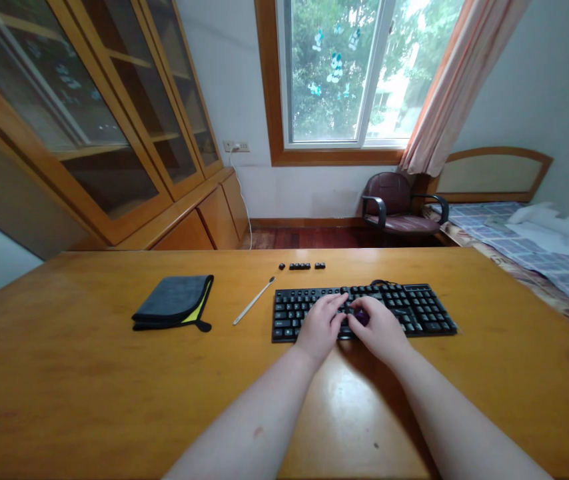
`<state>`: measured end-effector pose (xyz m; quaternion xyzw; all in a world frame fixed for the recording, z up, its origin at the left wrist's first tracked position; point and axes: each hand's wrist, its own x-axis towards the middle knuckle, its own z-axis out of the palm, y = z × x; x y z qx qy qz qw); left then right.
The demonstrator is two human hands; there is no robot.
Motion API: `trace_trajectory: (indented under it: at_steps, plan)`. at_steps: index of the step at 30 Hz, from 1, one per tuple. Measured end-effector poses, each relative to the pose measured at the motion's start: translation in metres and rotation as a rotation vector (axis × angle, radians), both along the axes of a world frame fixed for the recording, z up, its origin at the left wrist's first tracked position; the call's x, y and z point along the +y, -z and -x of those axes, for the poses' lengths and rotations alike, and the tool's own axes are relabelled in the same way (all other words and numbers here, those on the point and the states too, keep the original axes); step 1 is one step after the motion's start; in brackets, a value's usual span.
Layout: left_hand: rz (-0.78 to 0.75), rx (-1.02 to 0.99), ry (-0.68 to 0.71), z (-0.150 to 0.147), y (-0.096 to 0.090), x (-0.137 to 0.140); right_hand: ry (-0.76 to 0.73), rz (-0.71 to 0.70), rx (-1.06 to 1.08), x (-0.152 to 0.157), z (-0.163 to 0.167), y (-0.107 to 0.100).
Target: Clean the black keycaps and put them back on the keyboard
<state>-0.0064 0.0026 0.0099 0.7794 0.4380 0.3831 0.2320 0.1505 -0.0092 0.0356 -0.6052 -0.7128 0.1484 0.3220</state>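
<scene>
A black full-size keyboard (418, 312) lies on the wooden desk in front of me, its cable bunched behind it. My left hand (320, 323) rests over the middle of the keys with its fingers stretched forward and the thumb apart from them. Close beside it, my right hand (377, 325) is curled, its thumb and fingers brought together above the keys. A small dark purple thing (362, 317) shows partly inside the right hand's curl; its kind is hidden. Behind the keyboard sit several loose black keycaps (299, 266), a pair of them (320, 265) and a single one (281, 266).
Left of the keyboard lies a white toothbrush (252, 303) with dark bristles. Farther left is a folded grey cloth (174, 300) with black edging and a yellow inside. Past the desk (114, 400) stand an office chair (397, 203), a bed and a glass-doored cabinet.
</scene>
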Motion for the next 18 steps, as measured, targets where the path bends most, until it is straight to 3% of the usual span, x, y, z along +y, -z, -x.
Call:
trace_trajectory:
  at_steps: [8, 12, 18]
  plan:
    - [-0.019, -0.036, 0.127, 0.000, -0.003, -0.004, -0.118, 0.082, 0.037, 0.004, -0.002, 0.000]
    - [0.026, -0.108, 0.030, 0.001, -0.005, -0.003, -0.118, 0.072, 0.162, 0.003, -0.004, 0.003]
    - [0.095, -0.246, -0.057, 0.000, -0.004, -0.004, -0.036, -0.064, 0.201, 0.010, -0.004, 0.015]
